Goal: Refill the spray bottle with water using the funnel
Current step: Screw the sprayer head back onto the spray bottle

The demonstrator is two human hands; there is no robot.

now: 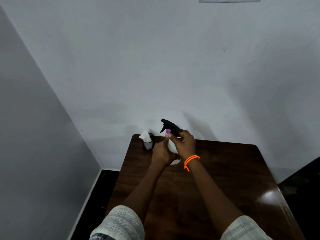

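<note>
A white spray bottle stands on the dark wooden table near its far edge. Its black trigger head with a purple collar sits at the top, nozzle pointing left. My left hand wraps the bottle's body from the left. My right hand, with an orange bracelet on the wrist, grips the trigger head from the right. Most of the bottle is hidden by both hands. No funnel or water container is in view.
A black mesh cup holding white tissue stands at the table's far left corner, just left of my left hand. A white wall rises right behind the table. Dark floor lies to the left and right of it.
</note>
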